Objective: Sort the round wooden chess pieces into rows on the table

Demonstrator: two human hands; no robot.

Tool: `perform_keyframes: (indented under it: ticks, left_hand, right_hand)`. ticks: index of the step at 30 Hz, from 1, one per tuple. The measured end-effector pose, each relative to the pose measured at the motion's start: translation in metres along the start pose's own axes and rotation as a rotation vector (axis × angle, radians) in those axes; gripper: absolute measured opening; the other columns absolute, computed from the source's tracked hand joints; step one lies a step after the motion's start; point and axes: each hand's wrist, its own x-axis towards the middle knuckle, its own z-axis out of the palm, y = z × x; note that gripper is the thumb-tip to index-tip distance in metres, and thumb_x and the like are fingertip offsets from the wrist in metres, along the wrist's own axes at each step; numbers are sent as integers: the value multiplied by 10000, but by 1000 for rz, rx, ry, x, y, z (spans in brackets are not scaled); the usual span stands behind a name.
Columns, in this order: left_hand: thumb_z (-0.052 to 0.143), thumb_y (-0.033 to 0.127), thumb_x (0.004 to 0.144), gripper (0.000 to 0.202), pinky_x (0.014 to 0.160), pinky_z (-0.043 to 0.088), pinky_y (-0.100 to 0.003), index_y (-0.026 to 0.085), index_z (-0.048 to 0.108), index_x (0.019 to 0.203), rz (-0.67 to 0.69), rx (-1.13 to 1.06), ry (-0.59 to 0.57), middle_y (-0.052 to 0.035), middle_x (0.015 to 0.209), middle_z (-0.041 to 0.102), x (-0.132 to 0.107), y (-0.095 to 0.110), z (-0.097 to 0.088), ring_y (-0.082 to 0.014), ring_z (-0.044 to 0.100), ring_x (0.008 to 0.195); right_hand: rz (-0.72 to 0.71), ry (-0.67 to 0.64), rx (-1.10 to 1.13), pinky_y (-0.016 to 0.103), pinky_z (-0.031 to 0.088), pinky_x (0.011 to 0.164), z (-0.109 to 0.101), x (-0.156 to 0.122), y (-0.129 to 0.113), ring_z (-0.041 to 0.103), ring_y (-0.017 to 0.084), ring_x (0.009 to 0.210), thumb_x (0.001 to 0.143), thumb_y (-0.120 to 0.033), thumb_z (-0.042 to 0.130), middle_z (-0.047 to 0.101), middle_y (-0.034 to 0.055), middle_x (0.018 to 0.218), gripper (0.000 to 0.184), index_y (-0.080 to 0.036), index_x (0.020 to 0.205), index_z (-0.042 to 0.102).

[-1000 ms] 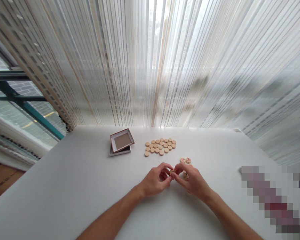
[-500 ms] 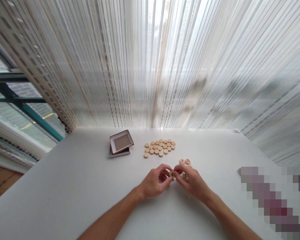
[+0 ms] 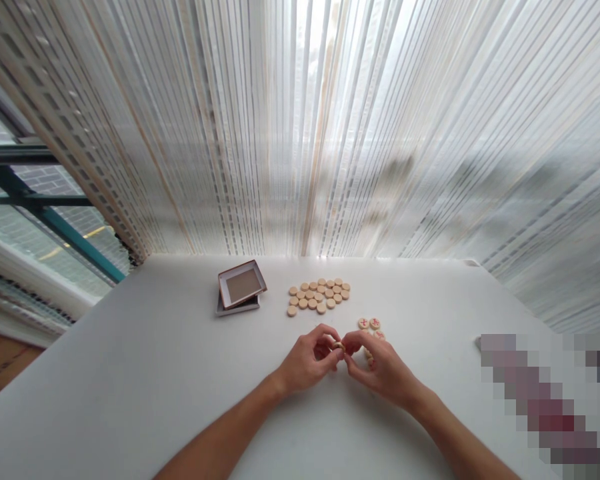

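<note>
Between my two hands a round wooden Chinese chess piece (image 3: 338, 346) is held tilted above the table, its edge toward me. My left hand (image 3: 313, 359) pinches it between thumb and fingers from the left. My right hand (image 3: 380, 363) has its fingertips closed at the piece's right side. Beyond and partly under my right hand lie several face-up Chinese chess pieces (image 3: 375, 324) with red characters, some hidden by that hand. Farther off is a loose cluster of Chinese chess pieces (image 3: 312, 304) showing plain faces.
An open box (image 3: 237, 310) with its lid (image 3: 264, 288) resting tilted on it stands at the back left of the white table (image 3: 130, 373). A striped curtain (image 3: 290, 167) hangs along the table's far edge. A blurred-out object (image 3: 545, 407) lies at the right.
The piece in my hands has turned from showing its black character to edge-on, and sits slightly farther left. My right hand has shifted a little left with it.
</note>
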Motion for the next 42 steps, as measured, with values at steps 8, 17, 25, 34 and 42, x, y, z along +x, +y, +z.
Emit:
perform_keyframes:
  ticks: [8,17,25,34,42]
  left_hand:
    - [576,447,961,298,655,549,-263,157,591,1023,-8,-43,-15,-68,866,722,1,1,-2,-145,677,675]
    - [546,424,980,330,662,548,-257,154,598,1163,-6,-59,-38,-71,912,716,2,-3,-4,-140,682,676]
    - [585,378,960,349,666,559,-274,152,580,1226,11,-8,-50,-98,966,700,-1,0,-8,-154,688,699]
    - [610,349,947,311,624,539,-249,167,547,1191,29,55,-39,-84,954,706,-5,5,-9,-143,681,682]
    - [586,325,960,248,605,509,-234,183,515,1150,73,160,-62,-85,975,727,-9,3,-6,-141,684,680]
  right_hand:
    - [6,-8,-29,270,501,700,6,0,4,642,154,757,896,-209,622,674,10,835,87,-234,972,589]
    - [1,15,31,277,518,728,3,2,5,650,155,770,893,-197,621,678,13,835,92,-228,975,590]
    - [-11,28,26,280,517,736,4,5,4,652,152,761,895,-190,624,684,5,830,97,-231,978,596]
    - [8,8,2,281,514,737,4,8,-2,661,161,772,921,-218,589,699,13,849,89,-231,1008,606]
    - [82,2,-54,287,496,712,6,6,5,657,156,717,958,-315,593,702,-2,782,103,-232,898,610]
